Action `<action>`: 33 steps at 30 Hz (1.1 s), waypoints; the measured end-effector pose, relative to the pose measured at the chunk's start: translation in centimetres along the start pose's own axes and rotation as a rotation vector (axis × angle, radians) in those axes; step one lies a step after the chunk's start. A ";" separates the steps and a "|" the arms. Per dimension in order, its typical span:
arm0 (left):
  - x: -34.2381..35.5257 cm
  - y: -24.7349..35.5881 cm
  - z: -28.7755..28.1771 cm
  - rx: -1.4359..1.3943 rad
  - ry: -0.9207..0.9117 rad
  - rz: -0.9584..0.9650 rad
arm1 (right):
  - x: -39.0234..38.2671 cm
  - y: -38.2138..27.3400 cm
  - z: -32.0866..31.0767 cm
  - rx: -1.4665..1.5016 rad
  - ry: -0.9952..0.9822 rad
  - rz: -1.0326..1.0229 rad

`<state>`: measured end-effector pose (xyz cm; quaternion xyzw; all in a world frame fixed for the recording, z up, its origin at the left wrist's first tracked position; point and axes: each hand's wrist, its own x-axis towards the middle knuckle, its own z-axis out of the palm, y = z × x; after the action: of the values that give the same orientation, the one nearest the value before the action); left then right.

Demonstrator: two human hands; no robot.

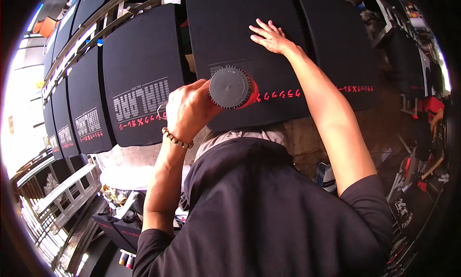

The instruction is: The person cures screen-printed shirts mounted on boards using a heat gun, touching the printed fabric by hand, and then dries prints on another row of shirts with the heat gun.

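Observation:
My left hand (188, 106), with a beaded bracelet at its wrist, is closed around a heat gun (229, 87). The gun's round dark rear end faces up and a bit of red body shows beside it; its nozzle is hidden beneath. Under it lies a black fabric panel (221, 24) printed with grey and red lettering, part of which the gun covers. Farther up that same panel, my right hand (270, 37) rests palm down with its fingers spread, holding nothing.
More black printed panels run in a row to the left, such as this panel (144, 51), and another panel (336, 41) is on the right. A wooden rail (120, 10) passes behind them. Stacked frames (67, 195) stand at lower left; tools and clutter (418, 171) lie at right.

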<state>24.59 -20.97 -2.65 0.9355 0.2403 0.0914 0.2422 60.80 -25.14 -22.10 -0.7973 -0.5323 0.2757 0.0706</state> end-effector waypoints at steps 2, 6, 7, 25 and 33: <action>0.6 1.3 0.1 0.016 -0.049 0.002 | -0.3 0.5 -0.2 0.031 -0.017 -0.013; 2.0 3.2 1.4 -0.012 -0.028 0.033 | 0.0 1.9 -0.7 0.006 -0.036 -0.055; 2.4 3.7 1.6 -0.010 -0.022 0.034 | 0.0 2.3 -0.7 0.010 -0.039 -0.076; 2.4 11.2 2.3 0.178 0.080 -0.368 | -0.5 11.1 -3.1 -0.055 0.020 -0.390; 3.8 13.2 4.9 0.176 0.151 -0.373 | 0.0 10.9 -3.7 -0.070 -0.056 -0.358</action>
<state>34.66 -31.22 -0.11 0.8828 0.4338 0.0935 0.1538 71.54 -29.09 -23.41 -0.6837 -0.6768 0.2620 0.0761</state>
